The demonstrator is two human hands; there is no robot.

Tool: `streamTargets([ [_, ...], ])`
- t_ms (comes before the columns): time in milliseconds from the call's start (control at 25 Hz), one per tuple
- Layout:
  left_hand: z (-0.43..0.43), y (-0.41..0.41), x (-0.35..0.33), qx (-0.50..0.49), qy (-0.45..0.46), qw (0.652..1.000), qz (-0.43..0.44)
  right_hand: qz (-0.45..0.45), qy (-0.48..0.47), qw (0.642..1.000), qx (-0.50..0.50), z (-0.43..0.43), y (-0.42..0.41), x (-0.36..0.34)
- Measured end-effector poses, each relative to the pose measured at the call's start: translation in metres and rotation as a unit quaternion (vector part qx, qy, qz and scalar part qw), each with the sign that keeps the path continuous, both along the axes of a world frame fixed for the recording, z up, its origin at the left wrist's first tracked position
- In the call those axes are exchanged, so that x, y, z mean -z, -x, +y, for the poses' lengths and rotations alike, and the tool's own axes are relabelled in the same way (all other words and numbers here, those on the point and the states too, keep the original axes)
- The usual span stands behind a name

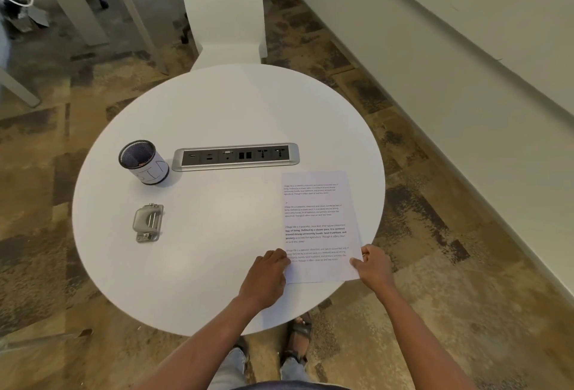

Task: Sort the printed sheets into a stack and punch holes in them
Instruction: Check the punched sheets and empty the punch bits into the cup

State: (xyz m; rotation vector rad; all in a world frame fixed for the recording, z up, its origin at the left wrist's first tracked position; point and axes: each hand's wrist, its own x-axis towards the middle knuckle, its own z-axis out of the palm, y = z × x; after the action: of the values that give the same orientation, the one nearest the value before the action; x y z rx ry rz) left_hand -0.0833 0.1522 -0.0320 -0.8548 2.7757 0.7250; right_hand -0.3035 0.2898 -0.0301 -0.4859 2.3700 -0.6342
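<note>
A brown and tan patterned carpet [403,312] is filling the edges of the frame. A round white table [233,103] is taking up the middle. A white chair [223,10] is standing at top centre, tucked against the table's far rim.

The printed sheets [316,225] are lying flat at the table's lower right, near its rim, text side up, with four blocks of small print showing. How many sheets are there cannot be told. A long silver power socket panel [236,156] is sitting sunk into the tabletop at the centre of the frame, just above the sheets' top edge.

The left hand [270,268] is reaching in from the bottom of the frame, its fingers curling onto the sheets' left edge near the lower corner and gripping it. The right hand [374,265] is pinching the right edge near the lower corner, thumb on top, other fingers curled beside the paper.

A black mesh pen cup [143,162] wrapped in white paper is standing upright at centre left, just beside the panel's left end. A grey metal hole punch [148,223] is resting below the cup, well apart from the sheets and both hands.
</note>
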Motion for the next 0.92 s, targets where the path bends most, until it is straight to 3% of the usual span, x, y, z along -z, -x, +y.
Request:
streamTargets([
  [760, -0.019, -0.008, 0.010, 0.053, -0.001, 0.998, 0.019, 0.028, -0.008, 0.999, 0.024, -0.015, -0.004, -0.001],
  [920, -0.035, -0.022, 0.006, 0.004, -0.017, 0.998, 0.053, 0.160, -0.010, 0.987, -0.007, -0.030, -0.012, -0.021],
])
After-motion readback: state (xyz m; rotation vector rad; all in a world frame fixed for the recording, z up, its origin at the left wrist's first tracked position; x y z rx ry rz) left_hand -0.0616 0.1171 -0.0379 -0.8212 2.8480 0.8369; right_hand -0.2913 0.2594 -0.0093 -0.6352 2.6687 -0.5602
